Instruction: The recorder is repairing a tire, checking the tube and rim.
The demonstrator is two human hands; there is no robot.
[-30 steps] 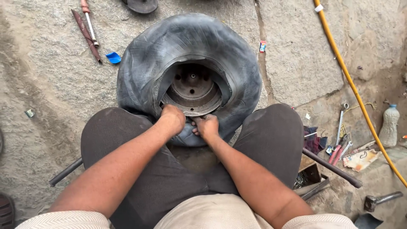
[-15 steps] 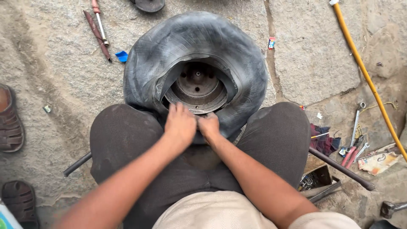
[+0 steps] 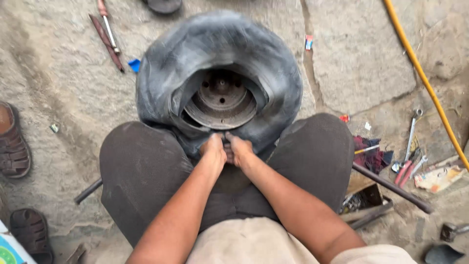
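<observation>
Both of your hands are bunched together at the near edge of the tyre, right where the rubber meets your lap. There's only the head view, so here's how it reads from up there.

Your left hand and right hand sit side by side, touching or nearly so, fingers curled down over the near lip of the black rubber. They look closed on that lip, though the fingertips are tucked under, so you can't really tell how firm the grip is.

The tyre lies flat on the stone floor, directly ahead of your hands and away from your body, wedged between your knees. The metal rim sits in the middle of it, just beyond your knuckles. Being round, the tyre has no real long axis; what matters is that the near lip is the only part you're on, and neither hand is meaningfully closer than the other.

Off to your right there's a yellow hose, a long metal bar and some spanners. A screwdriver lies far left, and sandals beyond your left knee.
</observation>
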